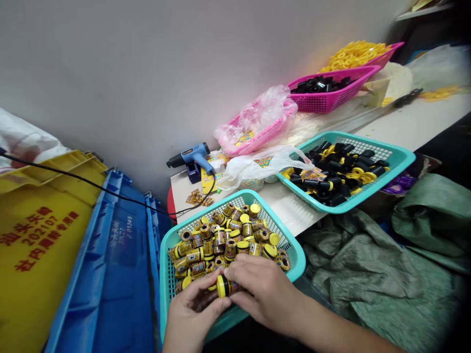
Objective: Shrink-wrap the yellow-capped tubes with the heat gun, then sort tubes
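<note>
Between my two hands is a small labelled container with a yellow cap (222, 286), lying on its side with the cap toward my left hand. My right hand (263, 289) wraps its body from the right, and its fingers hide part of the label. The thumb and fingers of my left hand (198, 306) close around the cap end. Both hands are over the near rim of a turquoise basket (294, 255). Many similar small containers (221, 236) lie jumbled in it, some capped in yellow and others showing dark open ends.
A blue heat gun (193, 156) stands on the white table (294, 215), its black cord (128, 193) running left. Another turquoise basket (401, 157) holds black and yellow parts. Pink baskets (324, 103) line the wall. Blue (117, 274) and yellow (40, 255) crates stand left; green sacking (364, 260) lies right.
</note>
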